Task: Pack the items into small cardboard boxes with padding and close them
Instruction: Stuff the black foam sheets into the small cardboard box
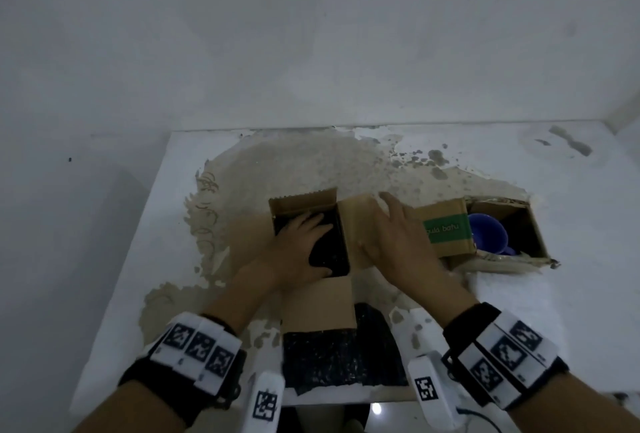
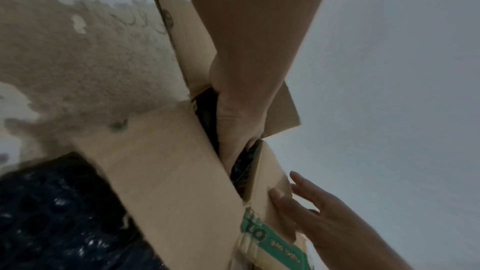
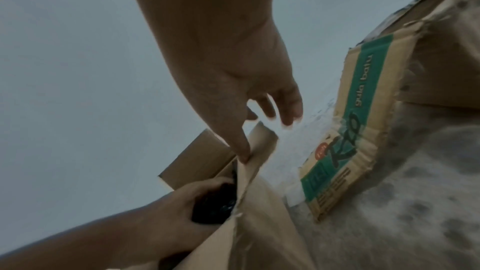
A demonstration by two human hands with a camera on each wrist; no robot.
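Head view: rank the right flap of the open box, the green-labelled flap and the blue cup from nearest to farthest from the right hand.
1. Right flap of the open box: directly under the right hand, which rests on it.
2. Green-labelled flap: just right of the hand's fingers.
3. Blue cup: farther right, inside the second box.

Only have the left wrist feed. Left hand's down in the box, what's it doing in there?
Observer: Head view shows the left hand lying flat, fingers spread, on black padding inside the open box.
Operator: Anything in the green-printed box?
Observer: Yes, a blue mug sits in that second box, which is open.
Operator: Is the right hand gripping the flap?
Observer: Doesn't look so. In the right wrist view the right hand has its thumb tip on the flap near the top edge, other fingers straight.
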